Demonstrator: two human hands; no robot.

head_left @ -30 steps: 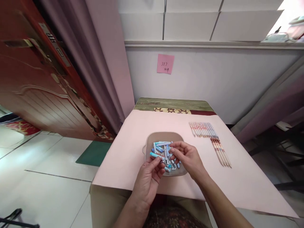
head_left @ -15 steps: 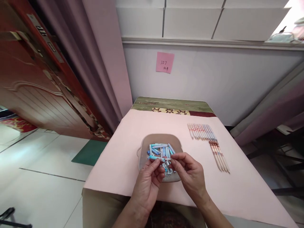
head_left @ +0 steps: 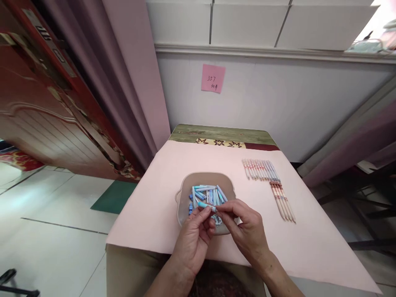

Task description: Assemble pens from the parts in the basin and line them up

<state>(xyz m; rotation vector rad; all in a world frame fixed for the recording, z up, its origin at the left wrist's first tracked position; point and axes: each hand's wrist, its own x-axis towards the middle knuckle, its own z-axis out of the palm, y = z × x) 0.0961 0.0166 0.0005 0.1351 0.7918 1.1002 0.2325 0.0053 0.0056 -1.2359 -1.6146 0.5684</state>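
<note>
My left hand [head_left: 195,233] pinches a light blue pen barrel [head_left: 206,206] between thumb and fingers, over the near part of a beige bin. With closed fingertips, my right hand [head_left: 244,222] meets the barrel's right end. The thin white refill it gripped a moment ago is now hidden by the barrel and fingers. Below both hands, the beige plastic bin [head_left: 206,176] holds several loose blue and white pen parts [head_left: 206,189]. Clear and small pieces lie in its near part, partly covered by my hands.
On the pink-covered table [head_left: 148,214], a row of pens [head_left: 261,170] lies to the right of the bin. Several beige pens with brown ends [head_left: 282,202] lie nearer. A pink note [head_left: 213,78] is stuck to the wall behind; a red door [head_left: 40,119] stands left.
My right hand has moved left against the barrel, and the white refill that showed between my hands has gone into it. The whole view has shifted slightly.
</note>
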